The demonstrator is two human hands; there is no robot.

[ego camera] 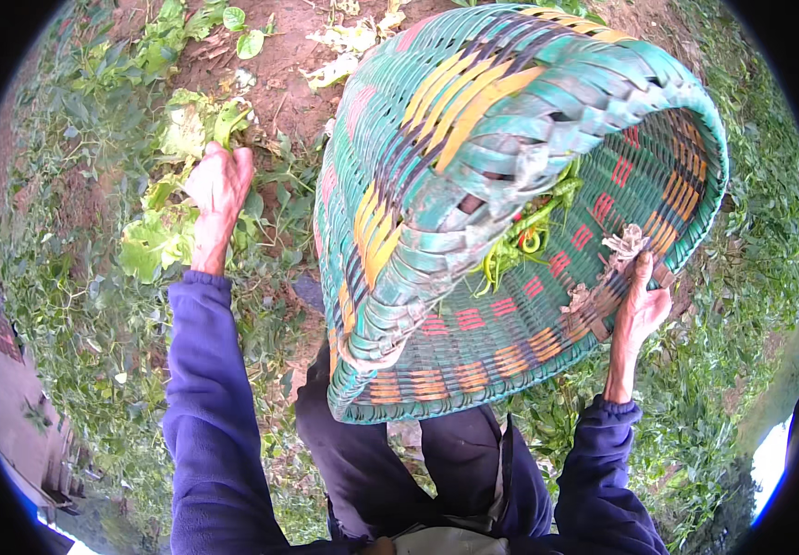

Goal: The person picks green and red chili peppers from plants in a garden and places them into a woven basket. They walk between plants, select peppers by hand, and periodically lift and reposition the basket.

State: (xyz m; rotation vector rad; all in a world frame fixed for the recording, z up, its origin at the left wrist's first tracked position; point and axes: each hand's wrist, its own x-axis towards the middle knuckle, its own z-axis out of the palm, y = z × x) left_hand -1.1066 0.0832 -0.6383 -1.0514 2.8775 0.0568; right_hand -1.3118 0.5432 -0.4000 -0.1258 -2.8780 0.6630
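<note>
A large green woven basket (379,173) with yellow, black and pink bands is tilted in front of my legs, its mouth facing toward me. My right hand (639,312) grips its rim on the right side, thumb over the edge. Inside lie green chili peppers (510,250) with a little red among them, partly hidden by the thick woven handle (490,166). Pale cloth strips (625,243) are tied by the rim near my right thumb. To the left of the basket, my left hand (220,184) is closed around a light-green piece of plant (231,123); whether it is leaf or pod I cannot tell.
Leafy plants (94,166) cover the ground on the left, and more greenery (732,333) grows on the right. Yellowing broad leaves (157,239) spread below my left hand. Bare reddish soil (281,76) shows at the top. A paved strip (14,409) lies far left.
</note>
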